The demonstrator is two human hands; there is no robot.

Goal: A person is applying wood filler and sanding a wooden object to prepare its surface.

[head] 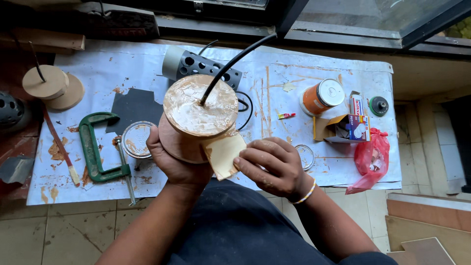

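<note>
My left hand (172, 164) grips a round wooden lamp base (196, 115) from below; its top disc is smeared with pale filler, and a black cable (235, 60) rises out of its centre. My right hand (272, 166) holds a flat tan scraper card (223, 153) coated in filler, pressed against the lower right edge of the wooden piece. Behind the base lies a grey perforated metal cylinder (196, 65).
A white paper sheet (274, 81) covers the floor work area. On it lie a green C-clamp (95, 147), a round tin lid (136, 140), an orange can (320, 97), a small cardboard box (343, 128), a red plastic bag (371, 159), wooden discs (51, 86) and dark sandpaper (135, 107).
</note>
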